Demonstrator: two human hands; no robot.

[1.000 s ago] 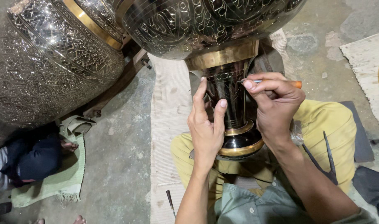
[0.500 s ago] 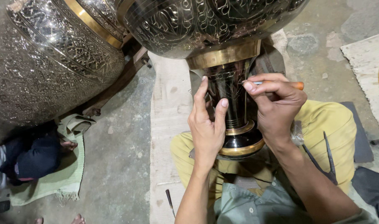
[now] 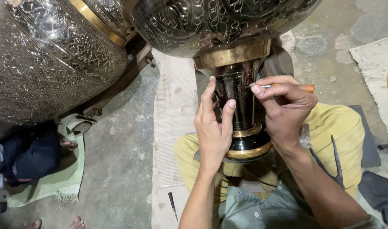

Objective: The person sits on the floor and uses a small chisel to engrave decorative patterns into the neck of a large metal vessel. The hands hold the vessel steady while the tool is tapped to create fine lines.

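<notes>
Head view: large engraved metal vase [image 3: 228, 25], dark with brass bands, lying over the seated person's lap; its long axis runs from the bulbous body at top of frame down to the flared foot [image 3: 249, 148] nearest the person, so the foot points toward the wearer and the body points away. Left hand [image 3: 213, 127], fingers extended and pressed flat against the slender neck [image 3: 238, 101], steadying it without closing round it. Right hand [image 3: 283, 110], clenched in a pen-like pinch on an orange-handled engraving tool [image 3: 287, 87]; the tool lies roughly horizontal, handle to the right, metal tip pointing left onto the neck. Second engraved vessel [image 3: 49, 59] at upper left, just beside the first. Pale woven mat [image 3: 172, 127] beneath; small dark tool [image 3: 172, 205] lying on it; metal dividers [image 3: 329, 161] on the yellow trouser leg [image 3: 334, 127]
</notes>
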